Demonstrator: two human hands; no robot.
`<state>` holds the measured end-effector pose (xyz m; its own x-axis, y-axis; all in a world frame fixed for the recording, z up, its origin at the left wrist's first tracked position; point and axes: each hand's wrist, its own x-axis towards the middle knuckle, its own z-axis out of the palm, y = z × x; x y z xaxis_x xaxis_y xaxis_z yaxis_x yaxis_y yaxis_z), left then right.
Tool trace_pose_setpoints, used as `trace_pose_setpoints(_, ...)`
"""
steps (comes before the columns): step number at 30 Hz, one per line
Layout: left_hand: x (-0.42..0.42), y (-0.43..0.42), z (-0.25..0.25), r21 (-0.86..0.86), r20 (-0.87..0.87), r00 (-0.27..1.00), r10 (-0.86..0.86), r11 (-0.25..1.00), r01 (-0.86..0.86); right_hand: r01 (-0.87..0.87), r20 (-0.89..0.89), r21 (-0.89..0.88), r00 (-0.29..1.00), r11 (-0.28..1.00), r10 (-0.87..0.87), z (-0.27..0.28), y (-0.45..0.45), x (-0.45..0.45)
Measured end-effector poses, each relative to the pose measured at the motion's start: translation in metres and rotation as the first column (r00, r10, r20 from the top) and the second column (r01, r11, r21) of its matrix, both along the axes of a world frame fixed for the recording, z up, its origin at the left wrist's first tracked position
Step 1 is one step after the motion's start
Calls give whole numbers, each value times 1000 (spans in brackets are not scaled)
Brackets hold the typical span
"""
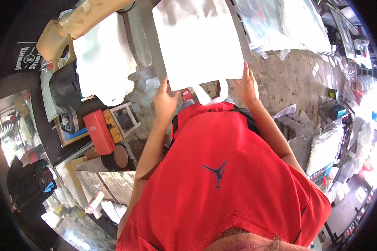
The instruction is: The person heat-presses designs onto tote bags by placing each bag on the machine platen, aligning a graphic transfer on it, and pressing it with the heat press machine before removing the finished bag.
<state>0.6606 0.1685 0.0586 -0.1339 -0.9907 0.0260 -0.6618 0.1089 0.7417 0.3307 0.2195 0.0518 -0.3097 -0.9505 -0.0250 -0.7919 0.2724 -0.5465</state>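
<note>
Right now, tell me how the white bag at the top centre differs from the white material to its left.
The white bag shows loop handles; the white material shows none. The bag has a fairly straight lower edge, while the material's is uneven. A grey board borders the bag on both sides; none borders the material so. Both look white and glaringly lit.

The shirt (255, 167) is plain bright red, with a dark navy leaping-figure logo (217, 173) on it. Beyond the shirt, the bag (199, 37) is solid white, framed by a grey board (155, 50). Left of the shirt are a red box (99, 133) and tan cardboard (98, 14); farther left, black fabric (8, 54) carries white lettering. Right of the shirt, the floor (280, 81) is mottled brown.
</note>
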Motion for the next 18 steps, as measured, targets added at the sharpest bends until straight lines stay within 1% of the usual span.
trace_pose_setpoints(1,-3,1,5,6,81,997,-6,1000,5,-10,-5,17,1000,1000,10,1,0,-2)
trace_pose_setpoints(2,-5,2,4,-2,81,997,-3,1000,4,-18,-13,33,1000,999,18,1,-1,-4)
trace_pose_setpoints(3,-8,2,3,21,81,997,14,1000,-15,-15,8,-13,1000,1000,16,0,-2,-6)
trace_pose_setpoints(5,-15,4,1,39,78,997,28,999,-31,-13,10,-17,1000,1000,13,-4,-6,-9)
trace_pose_setpoints(7,-23,4,9,90,34,989,146,985,-148,-5,16,-20,1000,1000,6,-4,-8,-12)
trace_pose_setpoints(8,-25,2,6,83,33,990,139,987,-141,-13,6,14,1000,1000,13,-4,-8,-15)
trace_pose_setpoints(9,-25,2,1,-10,72,990,122,992,-122,-19,-1,50,1000,999,19,-3,-6,-16)
trace_pose_setpoints(10,-25,1,-4,-102,115,988,108,990,-96,-9,4,45,1000,999,8,-4,-5,-17)
trace_pose_setpoints(13,-24,2,-6,-111,123,987,104,990,-91,-24,5,-9,1000,1000,25,-6,-3,-21)
trace_pose_setpoints(15,-25,5,-5,-97,109,988,110,990,-100,-60,52,16,997,998,59,-8,-2,-24)
trace_pose_setpoints(16,-26,5,-4,-80,86,988,126,990,-119,-56,56,13,997,998,55,3,-3,-21)
trace_pose_setpoints(17,-26,5,-3,-82,90,988,124,990,-117,-23,142,42,990,999,17,15,-2,-18)
trace_pose_setpoints(18,-26,6,-3,-63,52,991,124,991,-121,6,225,74,974,997,-22,23,-1,-16)
